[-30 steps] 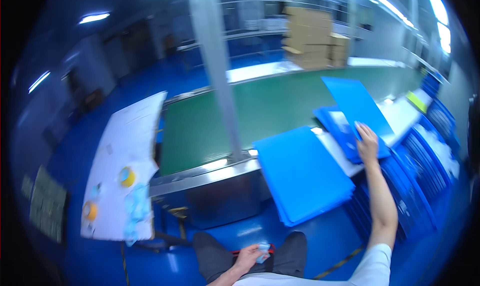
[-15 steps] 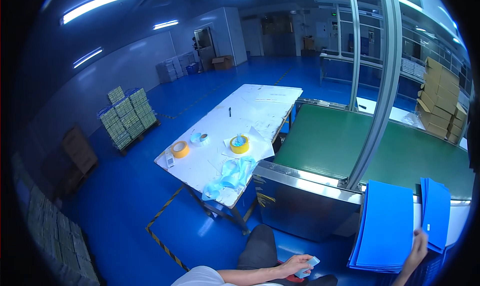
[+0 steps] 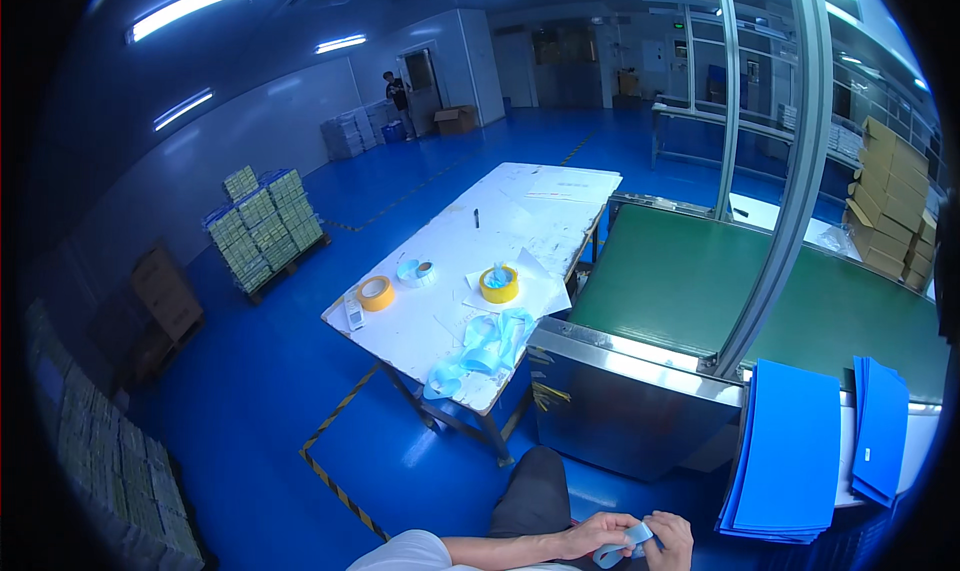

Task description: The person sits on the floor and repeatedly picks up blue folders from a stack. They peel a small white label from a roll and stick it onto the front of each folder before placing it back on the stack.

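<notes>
Low in the head view, close to my lap, my left hand (image 3: pixel 600 536) pinches a curled light blue strip (image 3: pixel 608 555). My right hand (image 3: pixel 670 541) meets it from the right, fingers bent around the strip's other side. Both hands nearly touch, and part of the strip is hidden behind the fingers. Similar loose light blue strips (image 3: pixel 480 356) lie tangled on the near corner of the white table (image 3: pixel 420 316). To the right of my hands, a stack of blue sheets (image 3: pixel 790 451) leans at the conveyor's side, with a smaller blue stack (image 3: pixel 880 431) beyond it.
A yellow tape roll (image 3: pixel 499 284), an orange tape roll (image 3: pixel 375 293) and a white roll (image 3: pixel 416 272) rest on the table. The green conveyor belt (image 3: pixel 670 281) runs to the right behind a metal post (image 3: pixel 790 191). Stacked bundles (image 3: pixel 265 226) stand on a pallet at left.
My right hand has come left from the blue sheets to the light blue strip at my left hand. The strip now shows as a curled loop. A distant person has come into sight by the door.
</notes>
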Tool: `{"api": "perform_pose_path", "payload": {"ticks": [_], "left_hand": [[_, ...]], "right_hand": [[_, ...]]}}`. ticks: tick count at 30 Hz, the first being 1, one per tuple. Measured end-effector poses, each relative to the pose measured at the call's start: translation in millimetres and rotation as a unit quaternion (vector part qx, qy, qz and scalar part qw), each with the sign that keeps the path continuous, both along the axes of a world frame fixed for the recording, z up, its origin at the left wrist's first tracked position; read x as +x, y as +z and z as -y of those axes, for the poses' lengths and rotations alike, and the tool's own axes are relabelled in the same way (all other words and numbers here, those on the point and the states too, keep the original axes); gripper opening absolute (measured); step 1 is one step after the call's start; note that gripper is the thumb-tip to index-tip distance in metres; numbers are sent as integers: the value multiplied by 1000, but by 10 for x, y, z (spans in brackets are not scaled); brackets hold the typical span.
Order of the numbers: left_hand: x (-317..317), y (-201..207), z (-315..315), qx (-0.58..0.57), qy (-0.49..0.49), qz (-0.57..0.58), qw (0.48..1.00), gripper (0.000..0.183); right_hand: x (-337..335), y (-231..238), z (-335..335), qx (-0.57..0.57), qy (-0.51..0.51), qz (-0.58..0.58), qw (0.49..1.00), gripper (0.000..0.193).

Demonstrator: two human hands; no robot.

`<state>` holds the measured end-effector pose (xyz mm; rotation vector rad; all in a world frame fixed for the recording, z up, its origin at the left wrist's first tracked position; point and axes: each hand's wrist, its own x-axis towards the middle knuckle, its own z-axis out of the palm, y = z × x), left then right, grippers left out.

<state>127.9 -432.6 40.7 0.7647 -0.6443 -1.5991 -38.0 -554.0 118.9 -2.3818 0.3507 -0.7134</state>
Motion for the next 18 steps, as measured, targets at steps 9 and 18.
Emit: {"api": "perform_pose_path", "payload": {"ticks": [9,18], "left_hand": [[9,194,-33,20,2,-2,1000,35],[-35,159,36,39,37,74,996,23]], "right_hand": [[114,141,22,-124,-19,58,990,30],[132,-58,11,-30,-60,88,994,28]]}}
